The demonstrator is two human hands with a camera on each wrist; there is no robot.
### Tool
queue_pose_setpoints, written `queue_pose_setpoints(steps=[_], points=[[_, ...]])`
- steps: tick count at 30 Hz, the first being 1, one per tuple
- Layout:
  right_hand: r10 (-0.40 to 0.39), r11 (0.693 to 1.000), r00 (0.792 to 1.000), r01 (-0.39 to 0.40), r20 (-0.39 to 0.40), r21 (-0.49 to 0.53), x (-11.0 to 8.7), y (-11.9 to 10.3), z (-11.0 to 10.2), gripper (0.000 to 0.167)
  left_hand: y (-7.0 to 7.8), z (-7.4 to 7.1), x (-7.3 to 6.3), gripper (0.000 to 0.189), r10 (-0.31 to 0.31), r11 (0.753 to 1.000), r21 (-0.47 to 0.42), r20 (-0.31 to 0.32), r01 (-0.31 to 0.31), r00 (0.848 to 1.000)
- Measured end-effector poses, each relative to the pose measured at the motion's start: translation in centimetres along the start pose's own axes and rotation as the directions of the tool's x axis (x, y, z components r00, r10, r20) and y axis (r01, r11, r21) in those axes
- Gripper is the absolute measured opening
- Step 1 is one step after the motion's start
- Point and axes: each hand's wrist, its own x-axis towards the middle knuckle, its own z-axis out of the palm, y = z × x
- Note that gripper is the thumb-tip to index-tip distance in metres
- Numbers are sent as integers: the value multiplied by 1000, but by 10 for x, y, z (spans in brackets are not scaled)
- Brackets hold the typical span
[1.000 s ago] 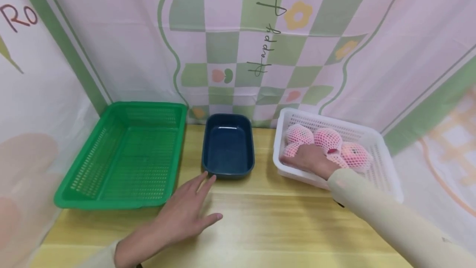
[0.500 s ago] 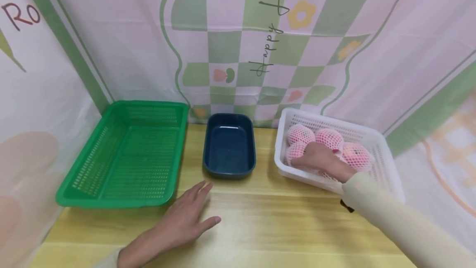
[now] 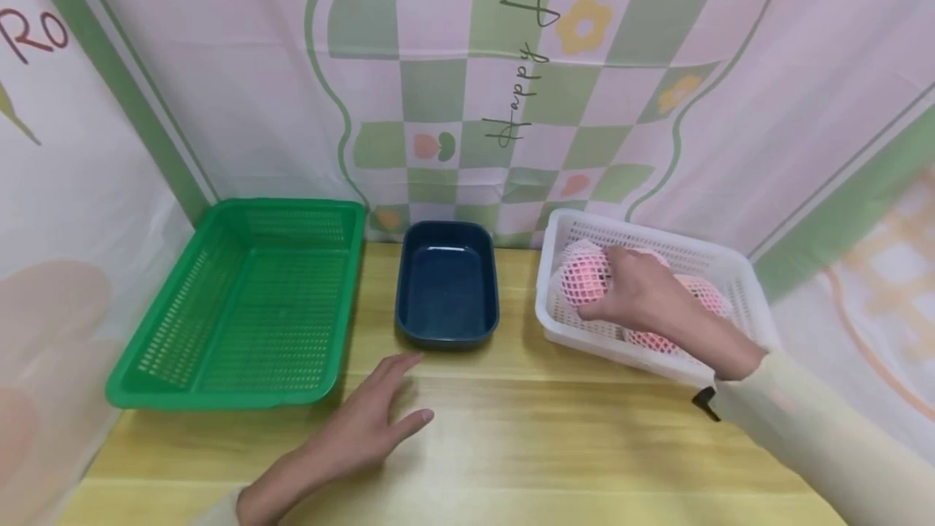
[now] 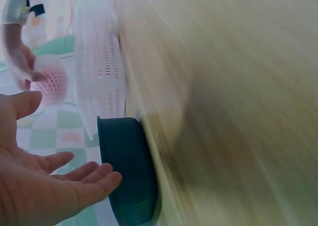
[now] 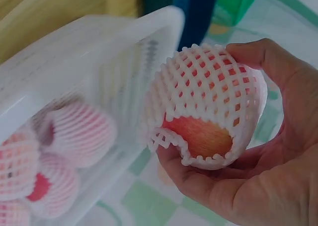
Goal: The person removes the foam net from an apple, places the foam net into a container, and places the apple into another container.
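Observation:
My right hand grips an apple in a white foam net, fingers and thumb curled round its sides. In the right wrist view, reddish-yellow skin shows through a gap in the net of this apple. The left wrist view has the held apple raised above the rim of the white basket. Several more netted apples lie inside that basket, partly hidden by my right hand in the head view. My left hand holds nothing; its fingers are spread just in front of the dark blue dish.
A large green basket stands left of the blue dish, with nothing in it. All three containers stand on a wooden table, backed by a printed curtain. Dish and white basket are separated by a narrow strip of table.
My right hand, earlier down among the apples, has come up with one in its grip from the basket's left side. The left hand has drawn slightly back from the dish.

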Motion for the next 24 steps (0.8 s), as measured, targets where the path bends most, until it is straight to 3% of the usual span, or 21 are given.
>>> queue_pose_setpoints(steps=[6,14,17,24], points=[[-141,990,988,141,-63,-6,-12,-28,7,94,0,2,3,68,-6,993,-117,-44,0,999],[-251,966,965,255,-79,46,-29,-53,40,88,0,5,8,59,28,971,-236,-87,-48,996],[-273,957,958,280,-83,77,-33,-60,55,86,-2,8,11,56,37,961,-270,-96,-62,995],[-262,957,965,261,-8,128,-42,-73,89,89,-6,19,15,49,38,921,-383,-86,-68,996]])
